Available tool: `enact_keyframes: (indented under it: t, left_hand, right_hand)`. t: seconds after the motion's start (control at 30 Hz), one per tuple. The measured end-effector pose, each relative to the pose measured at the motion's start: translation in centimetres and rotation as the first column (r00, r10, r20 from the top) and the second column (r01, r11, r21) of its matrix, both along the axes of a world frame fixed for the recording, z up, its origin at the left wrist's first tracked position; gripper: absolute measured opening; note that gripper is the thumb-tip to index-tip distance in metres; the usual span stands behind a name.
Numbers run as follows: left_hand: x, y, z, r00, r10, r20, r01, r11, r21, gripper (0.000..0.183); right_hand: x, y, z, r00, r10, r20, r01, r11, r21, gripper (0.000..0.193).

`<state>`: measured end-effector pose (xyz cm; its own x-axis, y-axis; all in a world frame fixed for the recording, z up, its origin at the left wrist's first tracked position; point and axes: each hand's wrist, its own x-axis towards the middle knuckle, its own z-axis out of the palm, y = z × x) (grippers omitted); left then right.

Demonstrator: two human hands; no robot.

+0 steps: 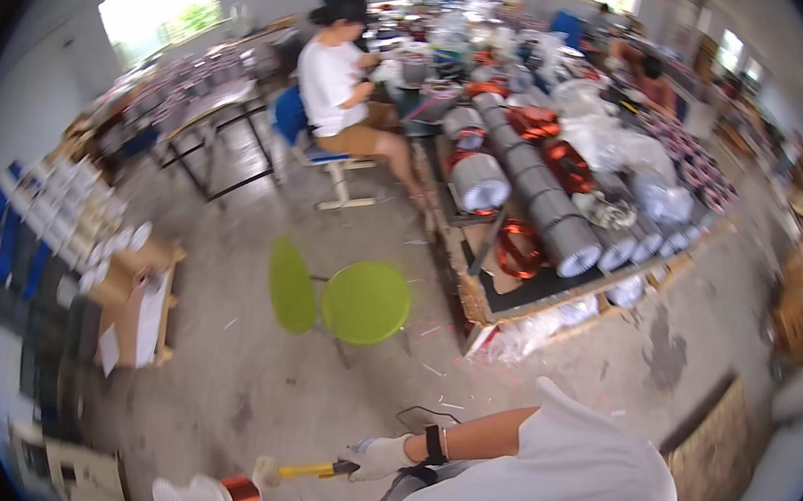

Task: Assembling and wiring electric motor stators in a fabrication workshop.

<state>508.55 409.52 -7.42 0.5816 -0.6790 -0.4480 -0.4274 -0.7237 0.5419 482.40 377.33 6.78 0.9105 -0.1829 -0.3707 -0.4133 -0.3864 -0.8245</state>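
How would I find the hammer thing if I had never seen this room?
Start at the lime-green chair standing alone on the bare concrete floor, then look down toward the bottom edge of the picture. There a white-gloved hand with a dark wristband grips the mallet. It has a yellow handle and a pale head, right beside a shiny copper wire coil.

near small mallet [300,471]: yellow handle, pale head
near wire coil [242,494]: copper-orange
middle round plastic chair [364,301]: lime green
far-right worktop cylinders [560,230]: grey

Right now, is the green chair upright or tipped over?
Upright: the green chair has its round seat facing up, with the backrest standing at its left.
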Motion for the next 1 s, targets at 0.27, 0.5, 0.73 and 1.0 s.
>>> enact_keyframes:
  t: [0.27, 0.5, 0.73, 1.0]
  left_hand:
    - [19.4, -11.5, 0.0, 0.968, -0.231, -0.096, 0.218, 0.967, -0.129, 0.018]
    - [30.0, -20.0, -6.1, 0.775, -0.441, -0.453, 0.469, 0.881, -0.056, 0.023]
    - [24.3, -34.8, 3.6, 0.529, -0.796, -0.293, 0.773, 0.595, -0.221, 0.025]
    - [3.4, -44.3, 6.5, 0.284, -0.947, -0.148, 0.882, 0.319, -0.346, 0.019]
  right_hand:
    - [9.7, -6.8, -3.9, 0.977, -0.213, 0.009, 0.211, 0.959, -0.191, 0.039]
    - [11.4, -3.7, -7.0, 0.848, -0.519, -0.106, 0.473, 0.832, -0.291, 0.036]
    - [3.8, 12.1, -6.1, 0.185, -0.905, -0.383, 0.932, 0.286, -0.224, 0.04]
    - [-3.9, 31.4, -14.2, -0.545, -0.69, -0.476, 0.838, -0.453, -0.304, 0.03]
